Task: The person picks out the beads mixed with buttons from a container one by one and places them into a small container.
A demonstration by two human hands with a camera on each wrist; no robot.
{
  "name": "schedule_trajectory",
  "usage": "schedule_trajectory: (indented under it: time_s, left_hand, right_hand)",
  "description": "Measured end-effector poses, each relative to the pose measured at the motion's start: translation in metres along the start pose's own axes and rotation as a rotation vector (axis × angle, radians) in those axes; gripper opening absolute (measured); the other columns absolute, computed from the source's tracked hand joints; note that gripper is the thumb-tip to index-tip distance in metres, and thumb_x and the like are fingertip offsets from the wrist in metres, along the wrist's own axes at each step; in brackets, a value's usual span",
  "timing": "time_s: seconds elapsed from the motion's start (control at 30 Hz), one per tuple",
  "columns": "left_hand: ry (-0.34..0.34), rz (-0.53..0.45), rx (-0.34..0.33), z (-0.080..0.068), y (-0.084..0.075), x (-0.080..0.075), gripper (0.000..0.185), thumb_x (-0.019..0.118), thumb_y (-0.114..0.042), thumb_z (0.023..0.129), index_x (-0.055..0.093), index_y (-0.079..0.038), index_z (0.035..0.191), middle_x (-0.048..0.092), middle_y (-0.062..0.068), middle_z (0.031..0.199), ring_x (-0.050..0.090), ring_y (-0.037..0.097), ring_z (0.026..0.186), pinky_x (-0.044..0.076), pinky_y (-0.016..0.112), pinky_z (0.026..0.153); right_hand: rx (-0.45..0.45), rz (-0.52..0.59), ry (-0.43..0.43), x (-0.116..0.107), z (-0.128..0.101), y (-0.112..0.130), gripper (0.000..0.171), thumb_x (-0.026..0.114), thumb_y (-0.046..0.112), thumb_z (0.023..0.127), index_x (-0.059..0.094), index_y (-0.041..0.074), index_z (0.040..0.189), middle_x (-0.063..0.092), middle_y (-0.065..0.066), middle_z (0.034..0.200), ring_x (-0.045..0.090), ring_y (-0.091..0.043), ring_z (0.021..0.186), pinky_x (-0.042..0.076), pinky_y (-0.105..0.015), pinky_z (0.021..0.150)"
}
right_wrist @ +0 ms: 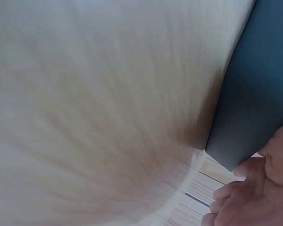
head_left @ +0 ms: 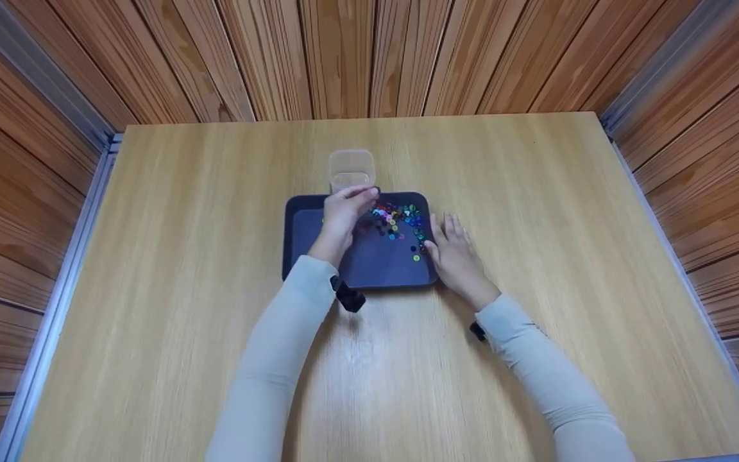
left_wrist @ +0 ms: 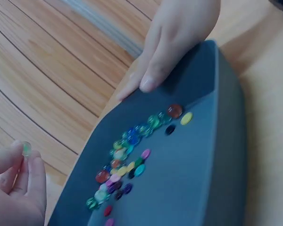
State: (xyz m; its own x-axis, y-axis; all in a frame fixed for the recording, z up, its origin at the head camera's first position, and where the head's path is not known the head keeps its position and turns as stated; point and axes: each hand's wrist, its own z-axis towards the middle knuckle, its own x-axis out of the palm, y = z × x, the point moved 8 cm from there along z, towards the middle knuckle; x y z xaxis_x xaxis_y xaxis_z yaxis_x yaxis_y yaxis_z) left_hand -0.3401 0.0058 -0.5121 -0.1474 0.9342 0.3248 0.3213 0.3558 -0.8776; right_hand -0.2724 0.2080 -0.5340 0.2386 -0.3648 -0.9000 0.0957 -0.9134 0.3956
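From the head view, a dark tray [head_left: 302, 224] is seen sitting mid-table [head_left: 183, 256], with a bunch of colourful beads [head_left: 398, 218] scattered over its far right part, and a small clear container [head_left: 351, 170] is parked just behind the tray's far edge. The left hand [head_left: 344, 212] is held over the tray's far side, right near that container, fingers bunched together at the tips. The right hand [head_left: 453, 250] is laid flat against the tray's right edge, fingers straight and relaxed, nothing gripped. In the left wrist view, it's way clearer: a single greenish bead [left_wrist: 26, 149] is pinched between the left hand's [left_wrist: 16, 188] thumb and fingertips, up off the tray [left_wrist: 217, 165]. The rest of the beads [left_wrist: 127, 155] are spread in a loose band across the tray floor, and the right hand's [left_wrist: 174, 37] fingers are rested on the far rim. The right wrist view is pretty blurry, honestly; only the tray's outer wall [right_wrist: 254, 94] on the table [right_wrist: 94, 117] can be made out, with the right hand's fingers [right_wrist: 254, 188] touching the corner of it.
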Motion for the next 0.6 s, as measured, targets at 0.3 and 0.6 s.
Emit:
schedule_trajectory:
  time_s: [0.3,0.6]
  left_hand:
    - [-0.144,0.338,0.16,0.013,-0.041,-0.017,0.023,0.073,-0.013,0.091,0.074,-0.001,0.109,0.073,0.012,0.11,0.064,0.013,0.091,0.053,0.025,0.087]
    - [-0.125,0.893,0.4,0.019,-0.07,-0.007,0.02,0.064,-0.009,0.096,0.074,0.0,0.111,0.075,0.013,0.11,0.069,0.022,0.102,0.055,0.031,0.089]
  right_hand:
    - [0.009,-0.012,0.009,-0.001,-0.001,-0.001,0.06,0.027,0.032,0.109,0.007,0.007,0.159,0.003,-0.026,0.165,-0.003,-0.039,0.154,0.003,-0.053,0.126]
    - [0.028,0.0,0.021,0.001,0.0,-0.001,0.06,0.027,0.035,0.109,0.006,0.01,0.16,0.002,-0.023,0.166,-0.003,-0.038,0.155,0.002,-0.051,0.126]
